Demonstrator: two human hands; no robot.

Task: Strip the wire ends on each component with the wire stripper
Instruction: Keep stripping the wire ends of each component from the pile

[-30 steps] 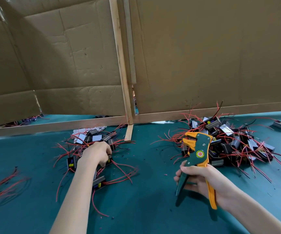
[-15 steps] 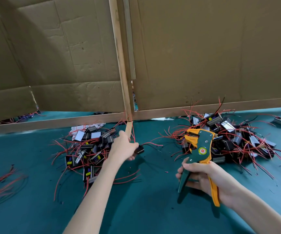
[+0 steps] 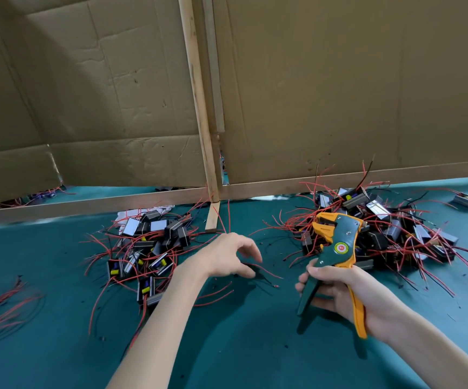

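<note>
Worktop [image 3: 227, 346]: teal cover, with dark flecks scattered on it.

Far left, near edge: loose red wires [image 3: 2, 304] lie flat.

Left of centre: left pile [image 3: 148, 248] of black components with red leads, set close to the wooden rail at the foot of the cardboard [image 3: 339, 80]. A post [image 3: 199, 108] stands upright just right of this pile.

Centre: left hand [image 3: 227, 256] is held palm down just right of the left pile. Its fingers [image 3: 251, 249] are loosely curved and slightly spread. One dark component [image 3: 251, 270] with a red lead sits directly beneath the fingertips. Whether they pinch it cannot be told.

Right of centre: stripper [image 3: 336, 248], green and orange, is upright with its head pointing far, off the worktop. Right hand [image 3: 339, 293] grips it. Its fingers [image 3: 322, 270] are curled round the green handle and the orange handle lies along the palm. The handles stand apart.

Right: right pile [image 3: 395, 228], larger and tangled, lies directly behind the stripper head.

Far right edge: a single component [image 3: 467, 199] sits apart from the pile.
</note>
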